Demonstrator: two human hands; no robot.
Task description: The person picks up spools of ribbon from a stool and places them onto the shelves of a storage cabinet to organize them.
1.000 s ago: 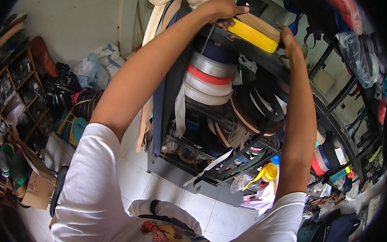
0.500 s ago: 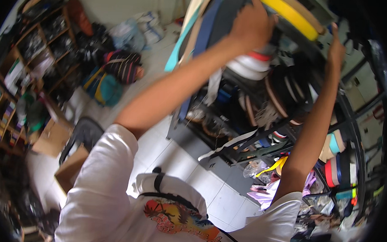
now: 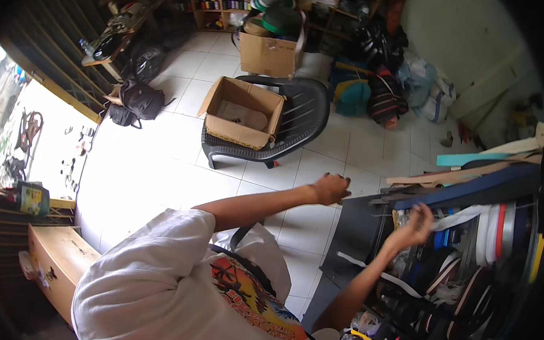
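My left hand (image 3: 331, 189) is closed, held out over the tiled floor beside the rack's dark grey panel (image 3: 359, 228). Dark bits show at its fingertips, but what it holds, if anything, is too small to name. To the right of it, my right hand (image 3: 416, 227) is raised at the near side of the rack, blurred, with its fingers partly bent. Just past those fingers runs a wide navy strap (image 3: 470, 187), beside beige straps (image 3: 437, 176) and a turquoise strap (image 3: 462, 160). Rolls of white webbing (image 3: 486, 233) with a red band stand below them.
A black plastic chair (image 3: 300, 112) carries an open cardboard box (image 3: 240, 130). Behind it stands another carton (image 3: 266, 56) topped with green rolls. A dark backpack (image 3: 142, 100) lies on the floor; striped and plastic bags (image 3: 417, 85) lie by the wall. A wooden cabinet (image 3: 60, 269) is at left.
My view has swung left, bringing the chair and boxes to the middle. Both hands have come down from the top of the rack; my left hand is now away from the rolls.
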